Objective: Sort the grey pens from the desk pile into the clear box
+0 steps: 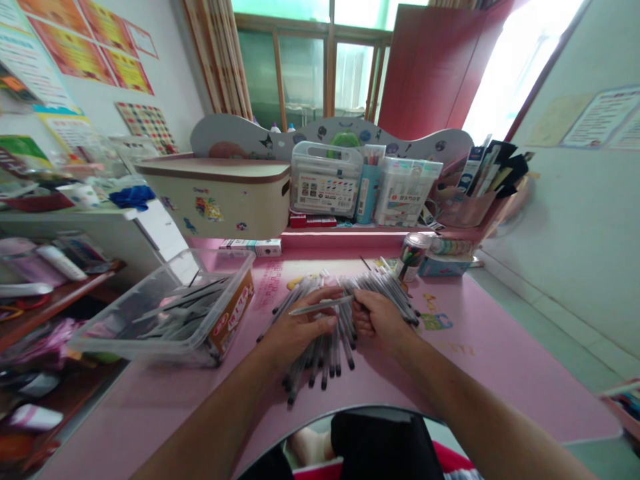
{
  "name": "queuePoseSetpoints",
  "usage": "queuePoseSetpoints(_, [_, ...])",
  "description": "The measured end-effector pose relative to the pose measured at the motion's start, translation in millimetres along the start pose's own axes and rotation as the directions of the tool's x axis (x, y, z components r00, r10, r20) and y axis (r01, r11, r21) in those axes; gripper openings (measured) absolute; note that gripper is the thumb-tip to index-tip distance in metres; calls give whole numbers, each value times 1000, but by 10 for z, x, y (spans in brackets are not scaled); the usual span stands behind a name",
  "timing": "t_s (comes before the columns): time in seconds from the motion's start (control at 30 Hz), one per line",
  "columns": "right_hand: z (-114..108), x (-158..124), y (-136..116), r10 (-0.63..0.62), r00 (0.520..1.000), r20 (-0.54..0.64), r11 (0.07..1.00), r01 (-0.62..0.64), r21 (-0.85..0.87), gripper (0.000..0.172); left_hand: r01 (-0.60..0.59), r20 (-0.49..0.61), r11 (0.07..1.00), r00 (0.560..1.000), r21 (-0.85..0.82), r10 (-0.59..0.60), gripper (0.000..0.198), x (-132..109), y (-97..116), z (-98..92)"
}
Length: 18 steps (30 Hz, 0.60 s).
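Observation:
A slim, clear-barrelled pen point(323, 305) is held almost level above the desk. My right hand point(377, 319) is closed, pinching its right end between thumb and fingers. The other end crosses in front of my left hand point(303, 327), whose thumb and fingers are spread apart; no grip on the pen shows there. Under and around both hands lie many similar pens with dark ends: a heap point(320, 363) below the left hand and a bunch point(397, 293) behind the right hand. My hands hide part of the heap.
On the left of the pink desk point(500, 373) stands a clear plastic box point(233, 313) holding more pens. Toward the back right are a clear jar point(414, 253) of pens and a blue box point(447, 265). A lidded cream bin point(225, 200) and marker cases point(326, 180) occupy the raised shelf.

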State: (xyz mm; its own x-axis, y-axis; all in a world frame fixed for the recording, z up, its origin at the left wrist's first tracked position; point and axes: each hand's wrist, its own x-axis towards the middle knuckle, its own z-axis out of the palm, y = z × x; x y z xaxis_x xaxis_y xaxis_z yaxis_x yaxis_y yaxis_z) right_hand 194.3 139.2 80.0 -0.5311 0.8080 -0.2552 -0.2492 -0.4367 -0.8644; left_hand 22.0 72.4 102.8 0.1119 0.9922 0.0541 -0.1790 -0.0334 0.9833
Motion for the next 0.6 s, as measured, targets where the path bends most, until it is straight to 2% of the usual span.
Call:
queuePoseSetpoints(0.07, [10, -1, 18, 3, 1000, 9, 1000, -3, 12, 41, -71, -59, 996, 996, 56, 74, 23, 17, -15, 32])
queuePoseSetpoints(0.1, [19, -7, 26, -9, 1000, 23, 1000, 9, 14, 40, -87, -87, 995, 992, 52, 91, 21, 31, -28, 40])
queuePoseSetpoints(0.3, [65, -47, 67, -99, 991, 94, 994, 102, -31, 34, -30, -218, 992, 976, -122, 2, 36, 108, -110, -9])
queuePoseSetpoints(0.4, [57, -31, 90, -119, 991, 67, 989, 124, -80, 35, -9, -234, 992, 972, -124, -21, 39, 105, -113, -36])
queuePoseSetpoints(0.53, [34, -9, 100, -145, 985, 89, 952, 163, -258, 51, 11, -227, 997, 973, -82, -29, 39, 96, -104, -37])
queuePoseSetpoints(0.6, [37, -13, 92, -139, 983, 123, 955, 166, -244, 46, 11, -229, 997, 973, -81, -29, 39, 100, -104, -34])
